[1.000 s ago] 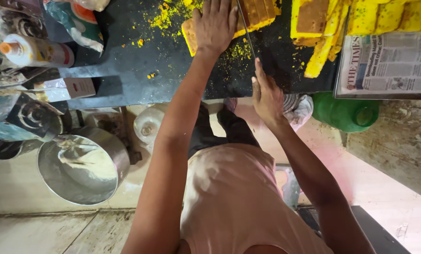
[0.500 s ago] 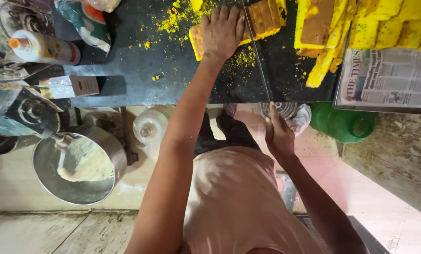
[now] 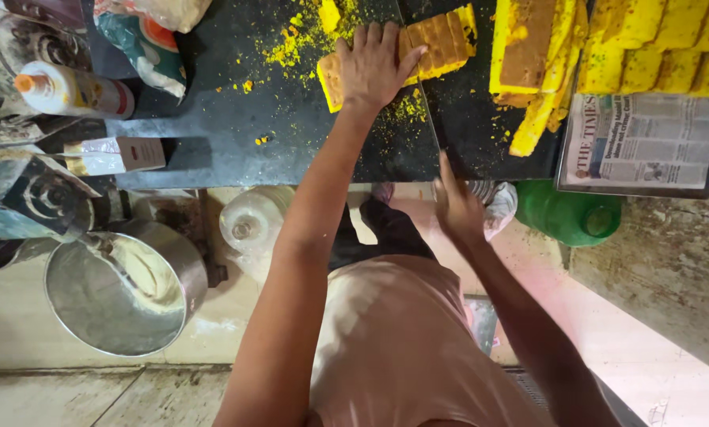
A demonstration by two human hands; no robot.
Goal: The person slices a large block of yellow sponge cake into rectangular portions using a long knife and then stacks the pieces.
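My left hand [image 3: 374,67] lies flat on a long yellow-and-brown sliced slab [image 3: 443,38] that rests on the dark counter [image 3: 236,134]. Yellow crumbs are scattered around the slab. My right hand [image 3: 459,209] is at the counter's near edge, closed on the handle of a long thin knife [image 3: 431,130]. The blade runs from that hand up toward the slab, just right of my left hand. More yellow slabs and cut strips [image 3: 532,63] are stacked to the right of the blade.
Yellow blocks [image 3: 655,47] sit above a folded newspaper [image 3: 643,138] at the right. A squeeze bottle [image 3: 70,91], a small carton [image 3: 113,156] and a plastic bag [image 3: 141,39] lie at the left. Below the counter stand a steel pot [image 3: 125,285], a white jar [image 3: 252,221] and a green container [image 3: 568,213].
My right hand has drawn the knife back toward my body, from over the counter to its near edge. My left hand has stayed pressed on the slab.
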